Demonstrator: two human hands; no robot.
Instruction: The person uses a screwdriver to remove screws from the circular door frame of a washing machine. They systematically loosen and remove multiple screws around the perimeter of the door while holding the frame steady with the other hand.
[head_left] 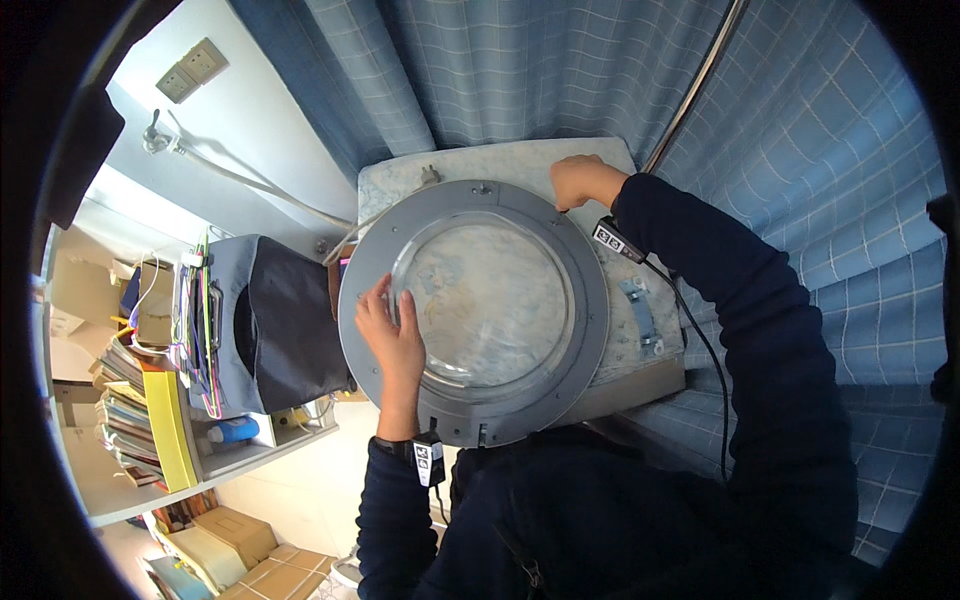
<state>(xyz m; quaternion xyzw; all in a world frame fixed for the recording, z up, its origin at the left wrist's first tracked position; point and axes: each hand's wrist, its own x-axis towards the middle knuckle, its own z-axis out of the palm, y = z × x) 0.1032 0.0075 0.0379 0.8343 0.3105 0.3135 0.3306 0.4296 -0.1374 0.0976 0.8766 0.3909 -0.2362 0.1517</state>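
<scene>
Resting at the inner left edge of a grey ring (375, 240), the left hand (395, 342) is holding its fingers apart, with the thumb standing wide of the others. Beyond the ring's upper right edge, the right hand (588, 183) is curling its fingers inward; a small dark tip is showing beneath them, but I cannot tell what it is or whether they are closing on it. Between the two hands, the ring is surrounding a clear round window (490, 300) and lying on a marbled desk (520, 160), whose pattern is showing through.

Near the ring's top, a plug (430, 175) is sitting on the desk, and to the right a pale blue bracket (638, 312) is lying apart from it. Small labelled boxes are riding at both wrists: a left box (429, 460) and a right box (617, 240), each trailing a dark cable.

Farther left, a dark fabric bag (295, 325) is standing beside a cluster of hangers (208, 335), with books (128, 430) and a yellow folder (170, 430) leaning past them. A hose (255, 183) is running from a wall tap (155, 137), and blue checked curtains (540, 70) are hanging behind and to the right, near a metal pole (695, 90).
</scene>
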